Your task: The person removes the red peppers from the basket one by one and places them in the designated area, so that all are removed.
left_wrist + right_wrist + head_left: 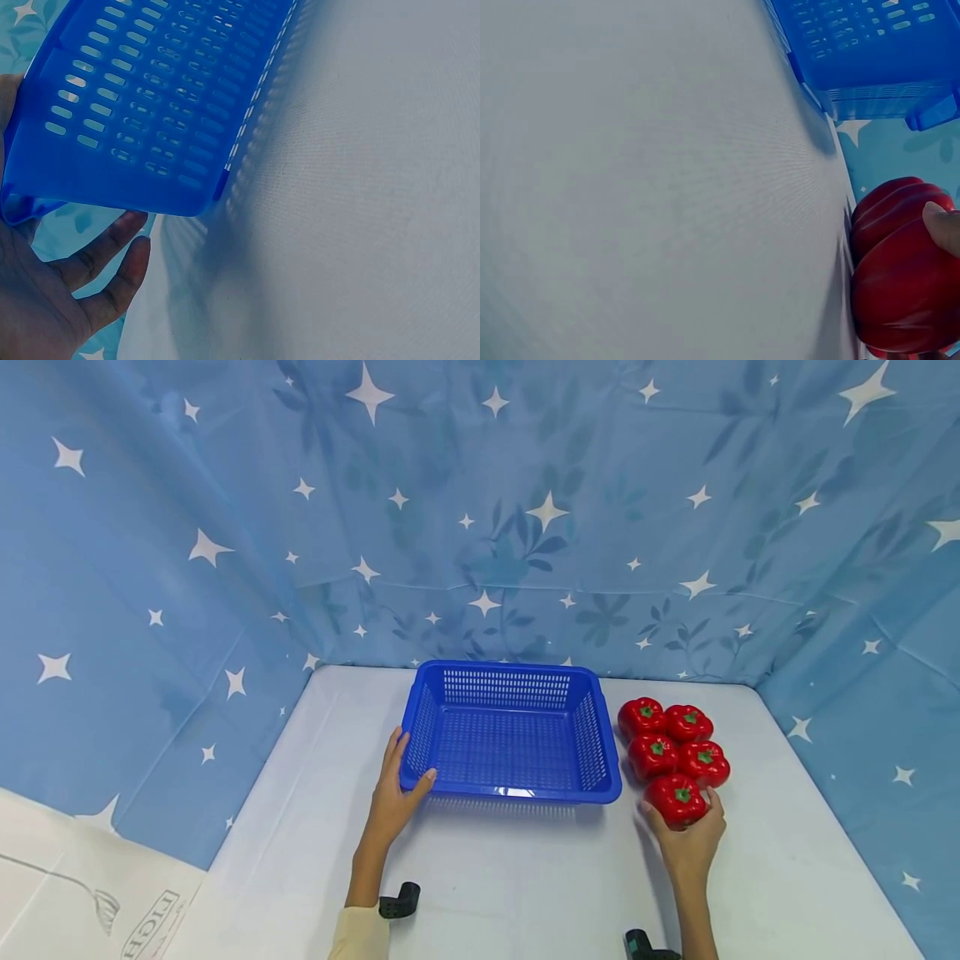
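Note:
A blue plastic basket [510, 795] with slotted sides stands on the table. My left hand [395, 802] rests against its near left corner, thumb at the front rim and fairly straight fingers along the left side. In the left wrist view two fingers [120, 281] of that hand are spread below the basket wall [112, 180]. Five is avoided here: several red bell peppers [652, 755] with green stems sit grouped right of the basket. My right hand [693, 847] grips the nearest red bell pepper [677, 800] between thumb and fingers; the right wrist view shows this pepper [904, 292] with the thumb on it.
A white cloth covers the table [525, 877]. Blue curtains [480, 527] with white stars hang behind and at both sides. A printed pale cloth [90, 893] lies at the lower left. Black wrist devices [401, 902] are on both wrists.

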A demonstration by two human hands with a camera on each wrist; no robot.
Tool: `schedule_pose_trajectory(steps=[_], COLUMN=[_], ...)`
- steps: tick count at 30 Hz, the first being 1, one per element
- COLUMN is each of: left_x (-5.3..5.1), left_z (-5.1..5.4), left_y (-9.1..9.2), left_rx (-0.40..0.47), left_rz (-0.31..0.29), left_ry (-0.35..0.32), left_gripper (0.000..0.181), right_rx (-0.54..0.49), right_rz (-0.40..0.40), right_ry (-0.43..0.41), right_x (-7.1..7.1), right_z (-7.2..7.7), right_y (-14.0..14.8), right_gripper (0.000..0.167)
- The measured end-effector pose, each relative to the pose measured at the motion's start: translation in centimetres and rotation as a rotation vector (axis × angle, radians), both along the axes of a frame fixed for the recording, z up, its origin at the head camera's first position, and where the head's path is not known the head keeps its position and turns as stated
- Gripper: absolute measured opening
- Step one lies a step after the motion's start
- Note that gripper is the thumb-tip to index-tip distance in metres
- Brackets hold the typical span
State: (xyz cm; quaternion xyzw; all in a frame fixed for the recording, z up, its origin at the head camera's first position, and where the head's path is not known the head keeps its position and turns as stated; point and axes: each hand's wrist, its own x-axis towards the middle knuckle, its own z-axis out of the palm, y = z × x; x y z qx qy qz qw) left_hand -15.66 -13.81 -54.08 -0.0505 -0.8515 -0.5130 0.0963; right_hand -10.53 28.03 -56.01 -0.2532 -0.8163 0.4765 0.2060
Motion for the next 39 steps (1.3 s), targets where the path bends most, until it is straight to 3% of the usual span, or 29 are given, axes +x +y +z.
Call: schedule_pose_trajectory(steps=[15, 21, 27, 30, 33, 39], left_x=[-0.1, -0.2, -0.7, -1.0, -0.8, -0.3], left_z=[-0.2, -0.1, 0.3, 0.6, 1.1, 2.7], left_y=[0.3, 0.2, 0.0, -0.3, -0.5, -1.0], left_rx=[0.007, -0.011, -0.060, -0.121, -0.195, -0.526], left_rz=[-0.011, -0.011, -0.001, 0.020, 0.040, 0.061], left_ry=[-0.007, 0.001, 0.027, 0.031, 0.019, -0.005], left_gripper=[0.083, 0.083, 0.085, 0.085, 0.088, 0.095], right_rx=[-0.004, 0.050, 0.153, 0.254, 0.402, 0.710], right_rz=[-0.023, -0.089, -0.099, -0.048, 0.054, 0.347], right_ry=[-0.071, -0.121, -0.051, -0.009, 0.036, 0.062], right_x=[0.7, 1.0, 1.1, 0.8, 0.1, -2.0], right_z=[0.4, 2.5, 5.1, 6.4, 7.5, 8.4], right_y=[0.2, 0.2, 0.2, 0.0, -0.4, -1.4], right_gripper=[0.108, 0.110, 0.109, 0.107, 0.105, 0.104])
